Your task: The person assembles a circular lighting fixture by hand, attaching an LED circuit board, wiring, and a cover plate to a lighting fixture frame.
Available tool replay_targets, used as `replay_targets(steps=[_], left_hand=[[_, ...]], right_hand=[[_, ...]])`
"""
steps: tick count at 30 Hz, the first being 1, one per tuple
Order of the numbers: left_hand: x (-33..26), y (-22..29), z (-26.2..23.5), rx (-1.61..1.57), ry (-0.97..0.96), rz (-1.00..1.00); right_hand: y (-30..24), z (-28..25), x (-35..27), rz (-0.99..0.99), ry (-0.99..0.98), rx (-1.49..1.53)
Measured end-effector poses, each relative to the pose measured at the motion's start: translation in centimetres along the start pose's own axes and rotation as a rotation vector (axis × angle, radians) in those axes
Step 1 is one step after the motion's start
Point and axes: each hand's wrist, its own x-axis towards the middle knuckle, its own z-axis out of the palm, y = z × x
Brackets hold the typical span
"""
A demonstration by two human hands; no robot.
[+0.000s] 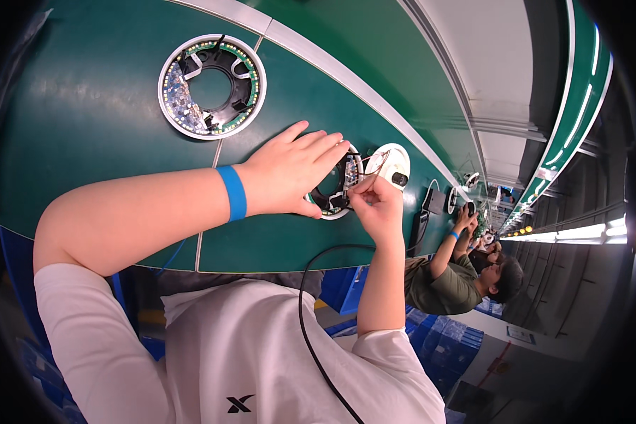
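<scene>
My left hand (290,169), a blue band at its wrist, rests with outstretched fingers over a round ring-shaped housing (331,208). Black plastic and a circuit board show inside that ring; the hand covers its left part. At the ring's right edge my right hand (379,205) is closed in a pinch. Whatever lies between its fingertips is hidden. Thin wires (371,157) run from the ring to a white round cover (387,154) with a dark oval part, just beyond my right hand.
Another white-rimmed ring housing (258,106) with a circuit board lies at the far left of the green table (106,166). A black cable (305,297) hangs across my front. To the right are a black device (420,226) and a co-worker (449,286). Blue bins (445,346) stand below.
</scene>
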Motion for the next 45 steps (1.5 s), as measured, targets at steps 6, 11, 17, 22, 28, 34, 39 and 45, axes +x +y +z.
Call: replay_targets(steps=[6, 11, 17, 22, 28, 34, 39, 45], left_hand=[[-0.1, 0.4, -1.2, -0.015, -0.031, 0.002], [-0.2, 0.7, -0.5, -0.032, -0.032, -0.008], [0.0, 0.6, -0.9, -0.004, -0.045, -0.014], [-0.6, 0.8, -0.8, -0.028, -0.035, -0.037], [-0.8, 1.2, -1.5, -0.042, -0.069, -0.045], [0.0, 0.9, -1.7, -0.032, -0.061, -0.026], [0.9, 1.5, -2.6, -0.017, -0.202, -0.089], [1.9, 3.1, -2.1, 0.072, -0.181, -0.164]], right_hand=[[-2.4, -0.1, 0.4, 0.029, -0.038, -0.223], [-3.3, 0.3, 0.6, 0.049, -0.044, -0.249], [-4.2, 0.4, 0.8, 0.078, -0.014, -0.274], [-3.3, 1.1, 0.4, 0.16, 0.032, -0.197], [-2.5, 2.1, -0.2, 0.223, 0.123, -0.163], [-2.4, 2.5, 0.4, 0.067, 0.163, -0.165], [-2.1, 1.8, 0.4, 0.105, 0.127, 0.054], [3.5, -0.1, -2.5, 0.141, 0.72, 0.288]])
